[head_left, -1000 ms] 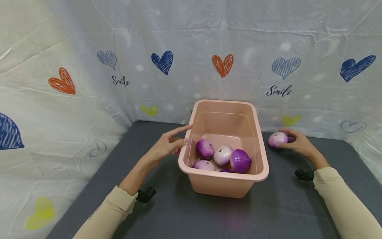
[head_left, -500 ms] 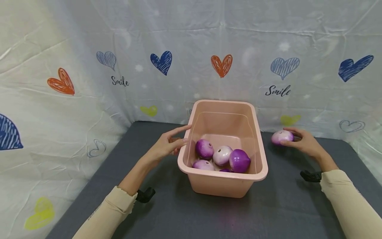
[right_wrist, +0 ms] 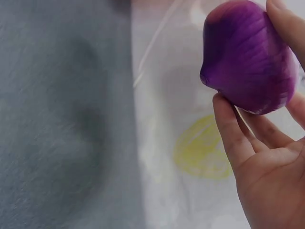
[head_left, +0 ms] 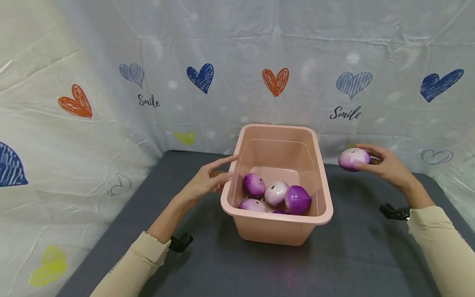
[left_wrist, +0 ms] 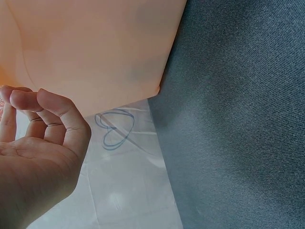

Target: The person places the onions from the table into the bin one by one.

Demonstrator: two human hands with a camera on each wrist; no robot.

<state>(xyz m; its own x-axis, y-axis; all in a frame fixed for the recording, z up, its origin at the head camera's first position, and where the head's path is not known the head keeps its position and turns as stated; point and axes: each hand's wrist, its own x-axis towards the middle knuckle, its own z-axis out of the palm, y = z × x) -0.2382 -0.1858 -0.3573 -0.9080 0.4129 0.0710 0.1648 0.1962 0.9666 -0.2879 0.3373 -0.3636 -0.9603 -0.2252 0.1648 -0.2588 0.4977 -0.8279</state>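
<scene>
Right of the pink bin (head_left: 276, 225), above the dark counter (head_left: 208, 264), the right hand (head_left: 386, 165) has an onion (head_left: 354, 159) in its grip, fingers and thumb curled round it, the onion clear of the counter and near the bin's far right corner but apart from the rim. Between onion and rim there is free air, and the counter on that side lies bare out to the heart-print cloth (head_left: 148, 82) that walls in the back and both sides; that cloth stands close behind the held onion. Over on the other side, the left hand (head_left: 208, 181) rests against the bin's left rim, forefinger stretched along the top edge, the other fingers loosely bent at the wall, clasping nothing; the left wrist view shows those fingers beside the bin's outer wall. Inside the bin, onions (head_left: 276, 196) crowd the near end of the floor, touching one another, with the far end of the floor open. As for the held onion, it lies sideways, its long axis roughly level, the pale end with its dark spot turned up and toward the camera, the purple pointed end showing in the right wrist view.
</scene>
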